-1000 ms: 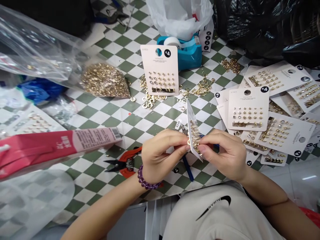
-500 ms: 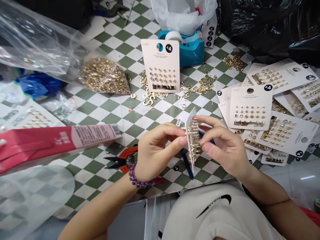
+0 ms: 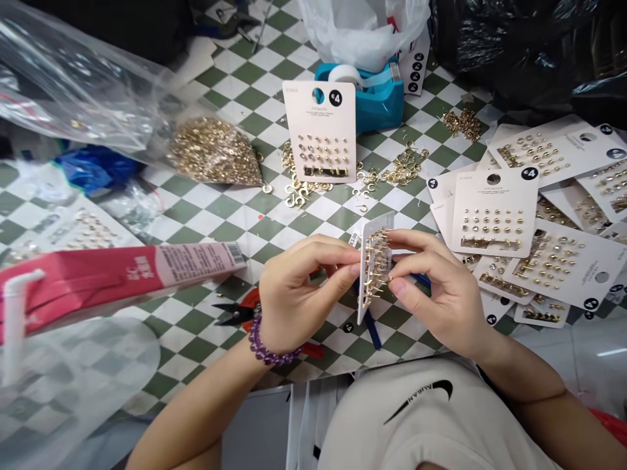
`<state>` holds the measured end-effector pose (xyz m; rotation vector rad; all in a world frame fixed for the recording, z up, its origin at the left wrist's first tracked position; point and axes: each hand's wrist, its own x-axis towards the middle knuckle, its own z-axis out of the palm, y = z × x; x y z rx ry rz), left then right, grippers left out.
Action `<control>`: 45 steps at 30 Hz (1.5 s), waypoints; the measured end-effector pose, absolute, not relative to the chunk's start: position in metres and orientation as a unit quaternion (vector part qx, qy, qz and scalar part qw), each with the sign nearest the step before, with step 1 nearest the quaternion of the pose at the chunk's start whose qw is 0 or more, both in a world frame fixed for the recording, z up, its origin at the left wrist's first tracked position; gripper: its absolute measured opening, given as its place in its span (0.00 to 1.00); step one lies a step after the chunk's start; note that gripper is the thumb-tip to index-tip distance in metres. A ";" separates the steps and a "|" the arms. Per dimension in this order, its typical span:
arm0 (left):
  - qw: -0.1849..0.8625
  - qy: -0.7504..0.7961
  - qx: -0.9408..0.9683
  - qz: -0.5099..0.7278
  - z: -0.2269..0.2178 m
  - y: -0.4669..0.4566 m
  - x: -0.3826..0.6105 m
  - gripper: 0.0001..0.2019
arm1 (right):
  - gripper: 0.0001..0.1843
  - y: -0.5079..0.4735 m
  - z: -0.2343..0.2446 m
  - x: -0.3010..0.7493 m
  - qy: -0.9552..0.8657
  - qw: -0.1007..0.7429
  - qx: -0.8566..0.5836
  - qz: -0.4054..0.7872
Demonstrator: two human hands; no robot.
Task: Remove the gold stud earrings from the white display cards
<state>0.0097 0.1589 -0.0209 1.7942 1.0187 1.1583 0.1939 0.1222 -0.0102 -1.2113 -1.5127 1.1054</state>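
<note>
Between thumb and fingers, my left hand (image 3: 298,287) pinches an earring card (image 3: 363,274) by its edge. The card stands upright and is turned nearly edge-on, with rows of thin gold posts sticking out toward the right. My right hand (image 3: 435,287) is close to these posts, its thumb and index finger closed on a tiny gold piece (image 3: 390,279), too small to make out fully. Behind the card lies a blue-handled tool (image 3: 373,329), partly hidden. Orange-handled cutters (image 3: 240,314) lie beside my left wrist, partly covered by it.
A pink carton (image 3: 122,277) with a straw is at left, near a bag of gold pieces (image 3: 215,150). An upright earring card (image 3: 321,127) leans at a blue tape dispenser (image 3: 379,101), among loose gold hoops (image 3: 404,163). Finished-looking cards (image 3: 494,209) pile up at right.
The held card has turned slightly, showing more of its post side, and shifted a little left. My right fingers stay by the posts. The whole view has shifted slightly.
</note>
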 end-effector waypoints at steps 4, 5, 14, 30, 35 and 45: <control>0.370 0.374 0.722 0.450 -0.017 0.159 0.012 0.08 | 0.04 0.122 -0.008 0.194 -0.640 0.435 -0.483 0.410; 0.376 0.373 0.720 0.449 -0.016 0.158 0.013 0.08 | 0.04 0.122 -0.008 0.194 -0.645 0.438 -0.481 0.402; 0.420 0.386 0.692 0.443 -0.017 0.151 0.017 0.05 | 0.05 0.120 -0.006 0.196 -0.662 0.499 -0.472 0.301; 0.463 0.354 0.702 0.411 -0.022 0.142 0.026 0.03 | 0.03 0.125 -0.009 0.201 -0.720 0.479 -0.408 0.293; 0.350 0.277 0.801 0.398 -0.024 0.149 0.024 0.03 | 0.01 0.124 -0.010 0.203 -0.726 0.475 -0.406 0.287; 0.252 0.268 0.847 0.382 -0.022 0.148 0.020 0.04 | 0.04 0.121 -0.009 0.207 -0.765 0.445 -0.388 0.259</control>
